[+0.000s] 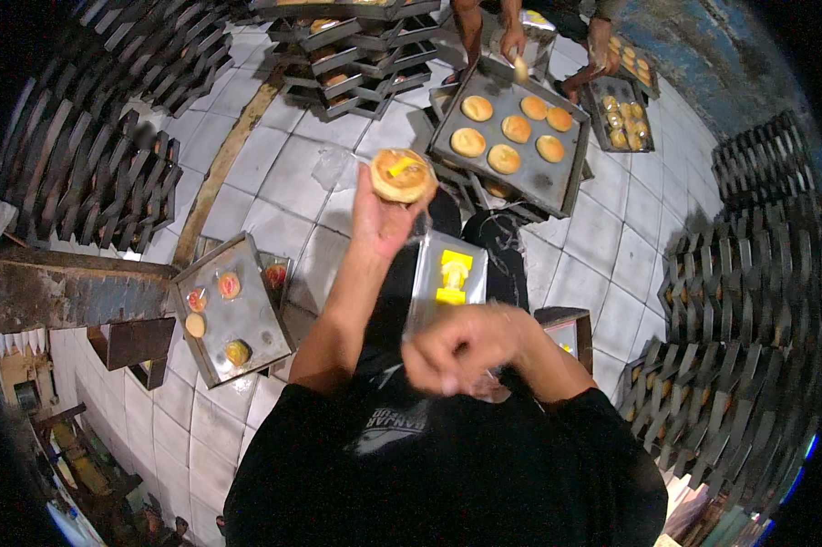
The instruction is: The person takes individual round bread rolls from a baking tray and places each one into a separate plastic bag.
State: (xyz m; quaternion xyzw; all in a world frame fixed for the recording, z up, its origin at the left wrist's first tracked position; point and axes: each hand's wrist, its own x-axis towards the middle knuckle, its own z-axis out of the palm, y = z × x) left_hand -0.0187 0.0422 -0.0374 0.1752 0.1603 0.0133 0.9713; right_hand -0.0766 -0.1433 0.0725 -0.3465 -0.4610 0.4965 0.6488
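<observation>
A round golden bun (pixel 403 176) with a yellow marking on top rests on the raised palm and fingers of my left hand (pixel 392 217); it seems to be in clear plastic. My right hand (pixel 462 345) is blurred, its fingers curled in front of my chest, with what looks like clear plastic near the fingertips. Beyond it, on my lap, lies a stack of clear plastic bags (pixel 479 263) with yellow print. Past my knees, a metal baking tray (pixel 541 179) holds several round buns (pixel 504 158).
Another person's hand (pixel 513 41) holds a bun over the large tray. A smaller tray (pixel 247 308) with several buns stands at left. Wrapped buns fill a tray (pixel 648 140) at upper right. Tray stacks (pixel 732 267) line both sides; a wooden-edged box (pixel 582 321) stands right.
</observation>
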